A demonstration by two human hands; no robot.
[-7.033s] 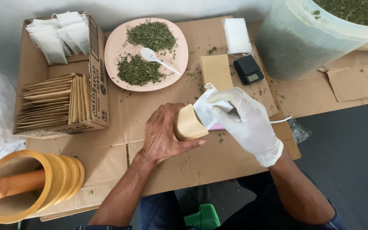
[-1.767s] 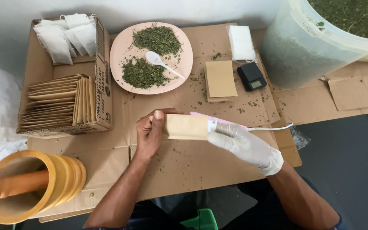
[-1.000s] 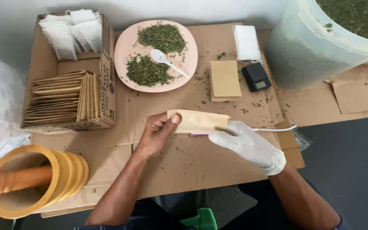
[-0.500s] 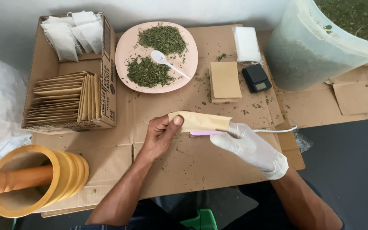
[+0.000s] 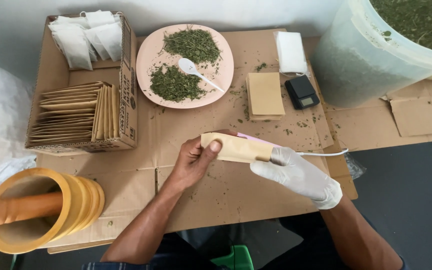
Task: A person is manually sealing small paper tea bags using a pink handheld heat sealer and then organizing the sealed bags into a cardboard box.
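Observation:
My bare left hand (image 5: pixel 192 163) holds the left end of a tan paper pouch (image 5: pixel 236 148) above the cardboard-covered table (image 5: pixel 256 195), thumb on top. My right hand (image 5: pixel 296 171), in a white glove, grips a pink tool (image 5: pixel 256 140) with a white cord (image 5: pixel 323 153); the tool lies along the pouch's upper edge and is mostly hidden behind it. Beyond the hands sits a pink plate (image 5: pixel 146 55) with two heaps of dried green herb and a white spoon (image 5: pixel 198 72).
A stack of tan pouches (image 5: pixel 265 95), a white packet (image 5: pixel 291 51) and a small black scale (image 5: pixel 301 92) lie right of the plate. A cardboard box (image 5: pixel 126 100) at left holds tan pouches and white bags. A large translucent tub (image 5: pixel 371 55) of herb stands far right; a wooden mortar (image 5: pixel 41 207) with pestle sits near left.
The pouch was turned from an end-on hold to lying flat and horizontal between both hands. The pink tool has come up against its upper edge.

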